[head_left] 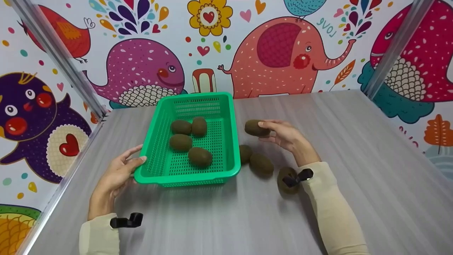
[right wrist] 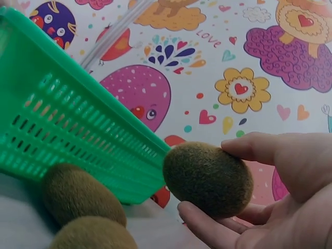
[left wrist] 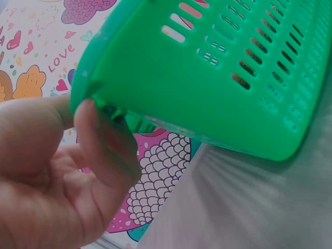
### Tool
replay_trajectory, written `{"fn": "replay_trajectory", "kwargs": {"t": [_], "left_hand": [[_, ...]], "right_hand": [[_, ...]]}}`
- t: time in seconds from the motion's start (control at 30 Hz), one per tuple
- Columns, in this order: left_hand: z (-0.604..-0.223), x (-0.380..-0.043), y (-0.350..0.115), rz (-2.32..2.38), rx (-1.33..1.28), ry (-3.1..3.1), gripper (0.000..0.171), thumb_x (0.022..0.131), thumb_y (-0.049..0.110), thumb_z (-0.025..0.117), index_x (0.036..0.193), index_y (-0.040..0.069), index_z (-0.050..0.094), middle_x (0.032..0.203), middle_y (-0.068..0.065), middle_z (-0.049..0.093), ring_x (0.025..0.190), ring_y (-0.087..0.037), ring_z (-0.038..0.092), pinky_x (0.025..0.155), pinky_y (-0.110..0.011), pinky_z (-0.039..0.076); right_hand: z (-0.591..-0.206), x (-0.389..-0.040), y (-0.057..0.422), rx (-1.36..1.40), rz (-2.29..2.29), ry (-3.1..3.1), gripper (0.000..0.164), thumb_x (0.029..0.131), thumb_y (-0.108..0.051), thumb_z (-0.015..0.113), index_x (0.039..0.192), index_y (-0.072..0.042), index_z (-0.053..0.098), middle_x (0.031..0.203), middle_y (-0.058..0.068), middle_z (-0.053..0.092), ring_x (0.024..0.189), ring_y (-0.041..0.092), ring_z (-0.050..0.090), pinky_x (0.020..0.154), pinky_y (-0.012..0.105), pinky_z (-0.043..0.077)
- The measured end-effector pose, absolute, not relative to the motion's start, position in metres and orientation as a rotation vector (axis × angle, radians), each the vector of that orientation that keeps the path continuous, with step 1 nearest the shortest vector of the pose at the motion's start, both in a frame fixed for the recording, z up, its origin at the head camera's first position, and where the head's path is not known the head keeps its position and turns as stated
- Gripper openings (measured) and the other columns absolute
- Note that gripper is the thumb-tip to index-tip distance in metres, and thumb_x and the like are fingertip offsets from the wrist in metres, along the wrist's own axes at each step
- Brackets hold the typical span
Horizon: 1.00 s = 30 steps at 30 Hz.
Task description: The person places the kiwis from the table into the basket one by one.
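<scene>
My right hand (head_left: 283, 134) pinches a brown kiwi (right wrist: 207, 179) between thumb and fingers, just right of the green plastic basket (head_left: 233, 141). In the right wrist view the kiwi overlaps the basket's end corner. My left hand (head_left: 118, 171) grips the basket's left rim, thumb on top and fingers beneath; the left wrist view shows the thumb and fingers at the rim (left wrist: 83, 72). Inside the basket lie several kiwis (head_left: 200, 157). Outside, one kiwi (head_left: 245, 154) sits against its right wall, another kiwi (head_left: 262, 165) beside that, and a third kiwi (head_left: 286, 177) under my right wrist, partly hidden.
The grey wood-grain table (head_left: 198, 219) carries everything. Behind it stands a wall (head_left: 244, 42) printed with cartoon animals, and metal posts (head_left: 67, 60) rise at the left and right corners. A black wrist mount (head_left: 127, 220) sticks out from each sleeve.
</scene>
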<state>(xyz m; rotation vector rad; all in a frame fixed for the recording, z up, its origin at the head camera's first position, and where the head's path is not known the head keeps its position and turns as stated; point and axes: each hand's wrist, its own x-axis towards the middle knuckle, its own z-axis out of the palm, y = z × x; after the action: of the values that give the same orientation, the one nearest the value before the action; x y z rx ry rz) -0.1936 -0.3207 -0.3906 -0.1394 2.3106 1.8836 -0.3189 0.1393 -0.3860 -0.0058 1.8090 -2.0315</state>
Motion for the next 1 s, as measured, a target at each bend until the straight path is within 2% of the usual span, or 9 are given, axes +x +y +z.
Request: {"fn": "replay_trajectory", "kwargs": {"t": [0.2,0.3,0.47,0.7,0.87,1.0], "left_hand": [[-0.389,-0.195,-0.321,1.88,-0.131,2.308,0.07,0.104,0.026,0.057,0.16,0.006,0.02,0.109,0.005,0.069,0.084,-0.009,0.072,0.072,-0.027,0.061],[-0.39,-0.196,-0.321,1.878,-0.129,2.309,0.069,0.104,0.026,0.056,0.16,0.006,0.02,0.107,0.007,0.068,0.083,-0.008,0.072,0.071,-0.027,0.061],[-0.391,-0.195,-0.321,1.886,-0.114,2.313,0.067,0.105,0.023,0.055,0.159,0.006,0.021,0.104,0.008,0.07,0.077,-0.007,0.071,0.064,-0.026,0.06],[-0.392,-0.195,-0.322,1.892,-0.118,2.305,0.068,0.104,0.025,0.056,0.159,0.006,0.021,0.103,0.008,0.07,0.078,-0.008,0.072,0.065,-0.027,0.061],[-0.392,-0.194,-0.323,1.892,-0.12,2.307,0.068,0.104,0.026,0.056,0.159,0.006,0.021,0.104,0.008,0.07,0.079,-0.008,0.072,0.067,-0.027,0.061],[-0.393,-0.194,-0.323,1.905,-0.125,2.297,0.069,0.104,0.026,0.057,0.159,0.006,0.021,0.104,0.009,0.07,0.079,-0.008,0.072,0.067,-0.027,0.061]], "right_hand": [[-0.38,-0.313,0.136,-0.018,-2.051,1.802,0.056,0.099,-0.02,0.064,0.144,0.003,0.04,0.133,0.01,0.046,0.124,0.025,0.051,0.105,0.036,0.051],[-0.377,-0.312,0.133,-0.018,-2.079,1.769,0.055,0.099,-0.018,0.063,0.144,0.002,0.039,0.134,0.011,0.045,0.125,0.026,0.051,0.106,0.038,0.05],[-0.375,-0.308,0.127,-0.073,-2.121,1.705,0.047,0.102,-0.016,0.058,0.141,0.005,0.042,0.129,0.011,0.049,0.117,0.024,0.058,0.102,0.038,0.053],[-0.373,-0.303,0.119,-0.108,-2.1,1.701,0.053,0.101,-0.029,0.061,0.141,0.001,0.047,0.125,0.011,0.053,0.098,0.021,0.069,0.095,0.035,0.058],[-0.368,-0.3,0.113,-0.123,-2.104,1.703,0.048,0.102,-0.025,0.059,0.139,0.003,0.048,0.122,0.012,0.055,0.099,0.019,0.068,0.093,0.033,0.059],[-0.366,-0.297,0.109,-0.133,-2.111,1.684,0.039,0.102,-0.02,0.058,0.133,0.003,0.051,0.121,0.011,0.054,0.105,0.02,0.067,0.097,0.035,0.056]]}}
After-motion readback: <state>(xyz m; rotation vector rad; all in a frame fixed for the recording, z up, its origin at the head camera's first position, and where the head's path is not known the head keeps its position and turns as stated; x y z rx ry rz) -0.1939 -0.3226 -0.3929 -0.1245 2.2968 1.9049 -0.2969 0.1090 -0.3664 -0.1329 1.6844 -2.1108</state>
